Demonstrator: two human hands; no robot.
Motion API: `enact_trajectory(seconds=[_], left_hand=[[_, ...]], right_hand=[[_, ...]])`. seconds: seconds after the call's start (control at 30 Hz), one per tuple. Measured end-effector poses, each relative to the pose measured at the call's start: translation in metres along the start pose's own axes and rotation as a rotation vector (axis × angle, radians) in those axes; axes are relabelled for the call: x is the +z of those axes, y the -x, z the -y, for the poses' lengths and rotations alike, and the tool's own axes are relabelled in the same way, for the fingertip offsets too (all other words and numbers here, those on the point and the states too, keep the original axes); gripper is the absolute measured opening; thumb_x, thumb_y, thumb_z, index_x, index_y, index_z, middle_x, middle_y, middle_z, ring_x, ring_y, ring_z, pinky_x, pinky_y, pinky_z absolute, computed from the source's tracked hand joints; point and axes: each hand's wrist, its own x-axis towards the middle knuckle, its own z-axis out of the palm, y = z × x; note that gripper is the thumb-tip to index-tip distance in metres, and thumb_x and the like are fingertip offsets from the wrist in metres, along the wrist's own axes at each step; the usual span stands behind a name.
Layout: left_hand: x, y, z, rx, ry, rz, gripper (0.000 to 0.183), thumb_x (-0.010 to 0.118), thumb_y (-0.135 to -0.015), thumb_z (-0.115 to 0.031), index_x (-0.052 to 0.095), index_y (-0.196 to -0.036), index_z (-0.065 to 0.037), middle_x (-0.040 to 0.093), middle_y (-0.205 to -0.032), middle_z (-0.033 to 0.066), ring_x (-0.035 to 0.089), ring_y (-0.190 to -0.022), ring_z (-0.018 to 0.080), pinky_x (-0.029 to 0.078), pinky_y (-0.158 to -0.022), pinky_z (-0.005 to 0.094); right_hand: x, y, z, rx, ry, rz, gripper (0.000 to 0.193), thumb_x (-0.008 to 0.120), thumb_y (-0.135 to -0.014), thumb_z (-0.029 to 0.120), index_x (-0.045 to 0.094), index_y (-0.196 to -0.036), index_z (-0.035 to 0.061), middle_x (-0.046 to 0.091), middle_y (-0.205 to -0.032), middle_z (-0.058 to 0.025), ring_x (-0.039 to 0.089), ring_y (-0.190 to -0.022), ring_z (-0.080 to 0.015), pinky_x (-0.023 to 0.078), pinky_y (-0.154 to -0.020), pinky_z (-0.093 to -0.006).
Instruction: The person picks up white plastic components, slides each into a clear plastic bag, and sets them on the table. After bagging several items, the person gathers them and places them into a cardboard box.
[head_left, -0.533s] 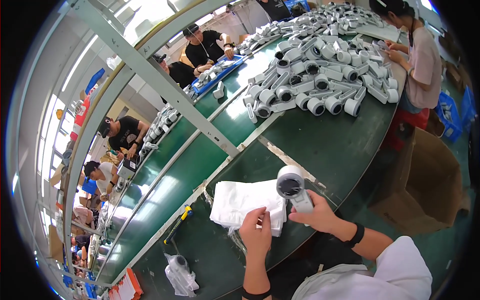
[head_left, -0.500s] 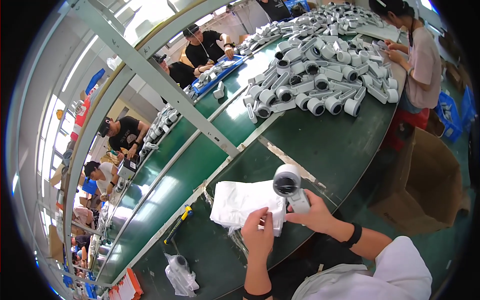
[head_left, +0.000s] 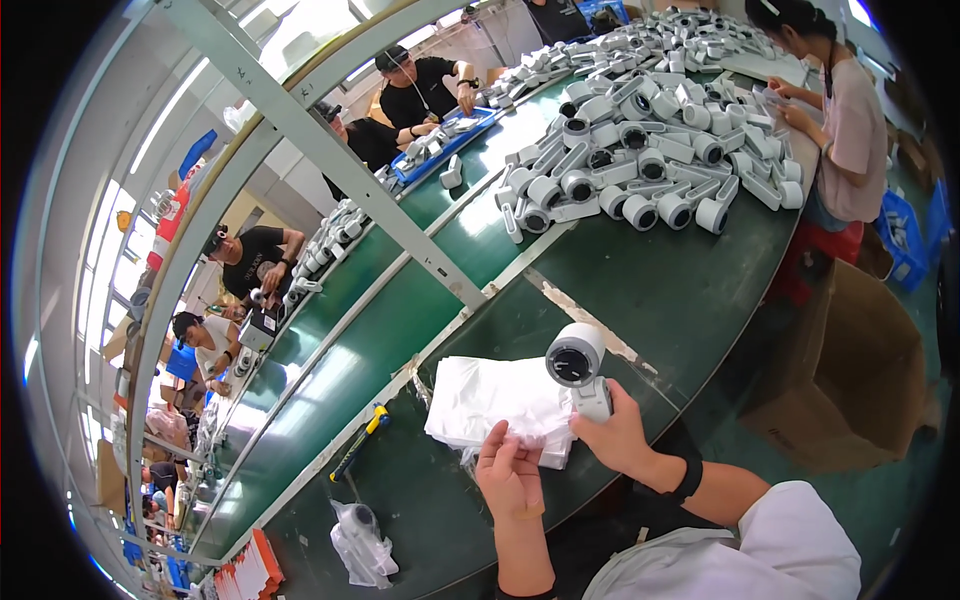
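Note:
My right hand (head_left: 618,432) grips a white handheld device (head_left: 577,358) by its short handle. Its round head, with a dark front face, points up and toward me. At the near edge of a stack of thin white plastic bags (head_left: 480,395), my left hand (head_left: 512,475) has its fingers curled on the edge of the top bag. Some of the film looks pinkish where it lies over the fingertips. To the left on the green table rests a similar device in a clear bag (head_left: 362,545). A yellow and black utility knife (head_left: 360,442) lies behind it.
A large heap of the same white devices (head_left: 640,150) covers the far table. Metal posts and a rail (head_left: 340,170) cross the left side. An open cardboard box (head_left: 840,370) stands at the right. Orange-edged sheets (head_left: 250,570) sit at lower left. Several co-workers sit around.
My left hand has turned palm-up at the bag edge, its fingers now under the film. The device in my right hand has tilted slightly. The view has shifted a little.

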Motion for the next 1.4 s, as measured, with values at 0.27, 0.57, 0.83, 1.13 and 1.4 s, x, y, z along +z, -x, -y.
enact_trajectory(seconds=[0.27,0.57,0.83,1.13,1.4], left_hand=[[-0.002,-0.002,0.014,0.17,-0.581,0.072,0.018,0.061,-0.091,-0.008,0.062,-0.103,0.006,0.063,-0.081,0.0062,0.061,-0.067,0.0127,0.048,-0.062,0.0235],[0.021,0.002,0.008,0.109,-0.66,0.161,0.021,0.059,-0.093,-0.011,0.061,-0.107,0.005,0.064,-0.075,0.0069,0.061,-0.061,0.0112,0.047,-0.056,0.0231],[0.01,0.0,-0.003,0.001,-0.596,0.244,0.027,0.058,-0.095,-0.008,0.06,-0.119,0.003,0.067,-0.087,0.0077,0.062,-0.072,0.0098,0.049,-0.063,0.0227],[0.0,0.0,-0.006,0.138,-0.705,0.252,0.021,0.056,-0.096,-0.008,0.063,-0.114,0.002,0.067,-0.092,0.0049,0.059,-0.076,0.0076,0.046,-0.065,0.0202],[0.008,0.004,0.005,0.584,-0.895,0.2,0.013,0.062,-0.091,-0.004,0.068,-0.102,0.001,0.063,-0.087,0.0041,0.054,-0.066,0.0061,0.043,-0.056,0.0205]], right_hand=[[-0.015,0.01,0.004,-0.02,-0.005,-0.002,0.037,0.073,-0.077,0.009,0.056,-0.108,0.0012,0.063,-0.094,-0.0041,0.058,-0.083,-0.0098,0.049,-0.073,-0.0275],[-0.103,0.007,0.072,0.009,0.307,0.814,0.091,0.076,-0.081,0.018,0.018,-0.149,0.0069,0.069,-0.088,-0.01,0.067,-0.076,-0.0169,0.051,-0.068,-0.029],[-0.083,-0.029,0.07,0.189,0.596,1.103,0.097,0.066,-0.088,0.037,-0.002,-0.154,0.0165,0.068,-0.082,-0.0107,0.064,-0.065,-0.0219,0.052,-0.066,-0.0314],[-0.075,-0.026,0.056,0.203,0.487,0.94,0.063,0.06,-0.092,0.037,0.036,-0.148,0.025,0.065,-0.087,-0.0044,0.063,-0.07,-0.015,0.052,-0.07,-0.0296],[-0.066,-0.001,0.065,-0.079,0.851,0.671,0.057,0.059,-0.09,0.042,0.045,-0.142,0.0224,0.063,-0.066,-0.0164,0.063,-0.061,-0.0334,0.05,-0.059,-0.0392]])
